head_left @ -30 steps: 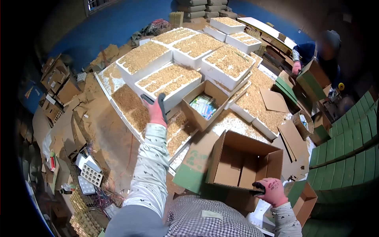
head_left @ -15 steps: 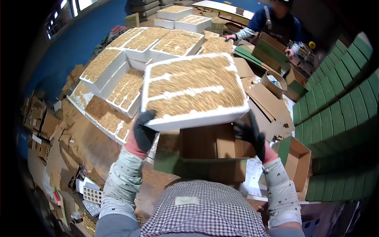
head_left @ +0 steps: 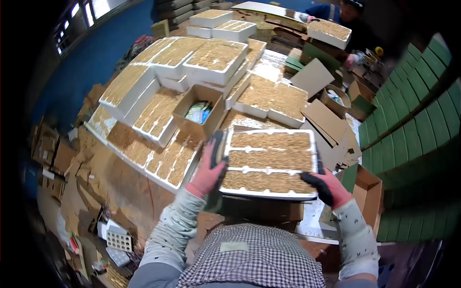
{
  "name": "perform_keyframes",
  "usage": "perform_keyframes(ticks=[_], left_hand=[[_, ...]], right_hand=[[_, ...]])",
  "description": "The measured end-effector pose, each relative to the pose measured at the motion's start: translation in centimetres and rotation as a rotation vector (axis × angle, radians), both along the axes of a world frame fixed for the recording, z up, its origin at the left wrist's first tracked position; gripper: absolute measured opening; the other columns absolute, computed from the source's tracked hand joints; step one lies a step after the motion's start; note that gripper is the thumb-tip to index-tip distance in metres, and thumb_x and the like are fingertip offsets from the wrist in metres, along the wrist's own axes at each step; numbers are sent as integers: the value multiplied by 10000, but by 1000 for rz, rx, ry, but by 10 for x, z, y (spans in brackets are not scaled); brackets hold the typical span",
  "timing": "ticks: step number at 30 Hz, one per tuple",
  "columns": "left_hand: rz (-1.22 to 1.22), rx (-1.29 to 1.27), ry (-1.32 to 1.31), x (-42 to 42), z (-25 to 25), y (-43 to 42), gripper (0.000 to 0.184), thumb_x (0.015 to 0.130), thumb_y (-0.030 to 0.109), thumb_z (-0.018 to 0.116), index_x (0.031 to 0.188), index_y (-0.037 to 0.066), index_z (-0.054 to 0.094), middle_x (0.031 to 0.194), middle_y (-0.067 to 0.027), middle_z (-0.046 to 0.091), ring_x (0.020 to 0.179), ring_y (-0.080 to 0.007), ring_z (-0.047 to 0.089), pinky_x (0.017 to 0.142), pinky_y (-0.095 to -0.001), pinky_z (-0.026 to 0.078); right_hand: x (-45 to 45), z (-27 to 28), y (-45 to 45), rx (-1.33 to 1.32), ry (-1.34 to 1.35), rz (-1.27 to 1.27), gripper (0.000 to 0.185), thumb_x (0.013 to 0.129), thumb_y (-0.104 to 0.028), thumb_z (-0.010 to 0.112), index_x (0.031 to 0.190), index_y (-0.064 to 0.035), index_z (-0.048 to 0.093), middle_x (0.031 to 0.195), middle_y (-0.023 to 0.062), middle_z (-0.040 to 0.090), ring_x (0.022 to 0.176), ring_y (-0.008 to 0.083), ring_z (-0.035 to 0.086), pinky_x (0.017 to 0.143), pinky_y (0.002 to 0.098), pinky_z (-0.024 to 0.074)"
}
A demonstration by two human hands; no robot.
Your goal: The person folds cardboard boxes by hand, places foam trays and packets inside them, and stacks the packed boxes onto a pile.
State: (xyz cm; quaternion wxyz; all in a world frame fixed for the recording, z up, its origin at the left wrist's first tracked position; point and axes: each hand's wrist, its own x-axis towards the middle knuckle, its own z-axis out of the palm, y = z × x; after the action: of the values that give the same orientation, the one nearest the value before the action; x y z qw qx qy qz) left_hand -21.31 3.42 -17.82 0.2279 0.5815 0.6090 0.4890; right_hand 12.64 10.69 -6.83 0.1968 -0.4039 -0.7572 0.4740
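Note:
A white foam tray (head_left: 270,163) filled with tan grain-like pieces in rows lies level over the cardboard box (head_left: 264,209), covering its opening. My left hand (head_left: 212,165), in a pink and black glove, is at the tray's left edge with its fingers pointing forward. At the right edge, my right hand (head_left: 326,187) grips the tray with its fingertips over the near right corner. Whether the tray's underside sits inside the box is hidden.
Filled foam trays (head_left: 216,55) are stacked ahead, beside a small carton (head_left: 199,113) with coloured packets. A co-worker (head_left: 336,14) holds another filled tray (head_left: 329,32). Green boxes (head_left: 413,163) are stacked at right, with an open box (head_left: 367,197) nearer.
The tray, tilted and held above the box half a second ago, is now lower and level over it. The co-worker now has a filled tray in hand.

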Motion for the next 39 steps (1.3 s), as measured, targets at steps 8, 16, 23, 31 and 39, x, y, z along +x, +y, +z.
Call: perform_keyframes(ticks=[8,16,23,31,39], left_hand=[[152,-267,886,-182,-1,160,553,744,257,675,1248,106,503,1206,-134,549,1117,-296,519,956,-391,404],[243,-716,1068,-159,-30,195,659,737,342,681,1302,140,409,1279,-91,504,1185,-243,475,967,-374,380],[587,-341,1137,-126,32,167,285,738,311,664,973,150,667,1099,-88,574,1036,-293,515,925,-397,357],[-564,15,788,73,77,53,536,527,206,770,1031,115,615,979,-56,590,941,-267,554,863,-400,402],[-354,-115,937,95,107,35,400,639,212,753,982,77,597,965,-105,583,914,-279,565,828,-400,432]], right_hand=[[-47,-92,19,555,-1045,215,306,783,-255,622,982,-33,552,863,166,633,867,298,632,728,388,501],[9,-13,96,627,-201,-369,289,740,-302,677,924,-83,635,775,121,650,682,259,638,649,360,505],[115,-181,163,453,-1210,-271,516,794,-154,526,1305,-167,453,1292,124,496,1194,295,464,1005,402,349],[74,1,121,1043,-307,-490,186,755,-71,584,933,-83,638,908,100,625,800,280,603,666,365,495],[-35,-79,13,658,-768,922,113,776,-182,576,857,-124,629,870,40,598,800,226,603,659,330,503]])
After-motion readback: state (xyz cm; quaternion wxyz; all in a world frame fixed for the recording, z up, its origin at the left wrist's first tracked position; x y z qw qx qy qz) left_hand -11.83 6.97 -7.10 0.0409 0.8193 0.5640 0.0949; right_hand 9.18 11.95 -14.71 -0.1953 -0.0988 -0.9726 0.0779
